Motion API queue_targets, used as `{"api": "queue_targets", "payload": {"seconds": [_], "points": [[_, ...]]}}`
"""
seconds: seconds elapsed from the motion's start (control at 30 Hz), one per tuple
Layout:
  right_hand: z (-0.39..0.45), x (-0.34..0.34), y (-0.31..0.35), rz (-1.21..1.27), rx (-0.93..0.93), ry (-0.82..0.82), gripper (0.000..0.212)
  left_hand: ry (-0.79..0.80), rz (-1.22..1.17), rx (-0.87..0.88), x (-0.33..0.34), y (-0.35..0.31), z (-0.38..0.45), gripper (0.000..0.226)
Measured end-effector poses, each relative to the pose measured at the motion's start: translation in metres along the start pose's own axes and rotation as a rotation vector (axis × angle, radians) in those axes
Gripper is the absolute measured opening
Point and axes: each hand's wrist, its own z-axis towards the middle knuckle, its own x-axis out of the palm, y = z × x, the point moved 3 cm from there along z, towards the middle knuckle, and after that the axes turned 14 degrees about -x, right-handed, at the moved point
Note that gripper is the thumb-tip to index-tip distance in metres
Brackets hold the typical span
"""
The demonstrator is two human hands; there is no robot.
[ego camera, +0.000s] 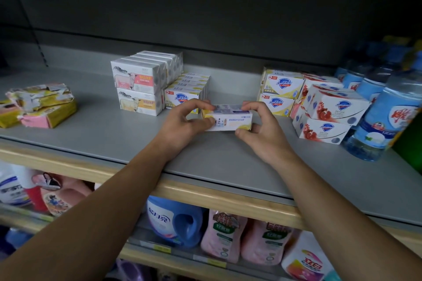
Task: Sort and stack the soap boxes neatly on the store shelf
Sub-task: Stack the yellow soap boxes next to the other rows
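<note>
Two hands share one yellow-and-white soap box [228,120], which sits at the middle of the grey shelf [102,134], just in front of the yellow row [186,90] of matching boxes and between the sheep-print stack [138,89] and the yellow pair [279,91]; the left hand [185,123] pinches the box's left end between thumb and curled fingers; the right hand [260,128] pinches the right end, thumb low at the front corner and fingertips over the top edge; the step in hand looks like squaring this box before it joins its own kind; to do it well, keep both grips at the ends so the printed face stays readable, turn the box to match the row's orientation, then slide it flush against the front box; the pomegranate boxes [328,112] lie tilted and will likely want straightening afterwards.
</note>
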Motion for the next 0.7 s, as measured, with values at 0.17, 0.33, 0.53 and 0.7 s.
{"api": "queue_targets", "payload": {"seconds": [0.17,0.33,0.53,0.7], "points": [[0.001,0.001,-0.002,0.023,-0.035,0.004,0.053,0.005,-0.008,-0.007,-0.001,0.003,0.002,0.020],[0.002,-0.003,-0.006,-0.111,-0.046,-0.046,0.040,-0.044,-0.085,-0.078,0.004,0.001,0.000,0.022],[0.000,-0.001,-0.012,-0.203,0.034,-0.011,0.024,-0.431,0.446,0.119,-0.003,0.002,0.003,0.031],[0.000,0.002,-0.015,-0.221,0.037,0.035,0.023,-0.389,0.658,0.341,0.010,-0.005,-0.010,0.025]]}}
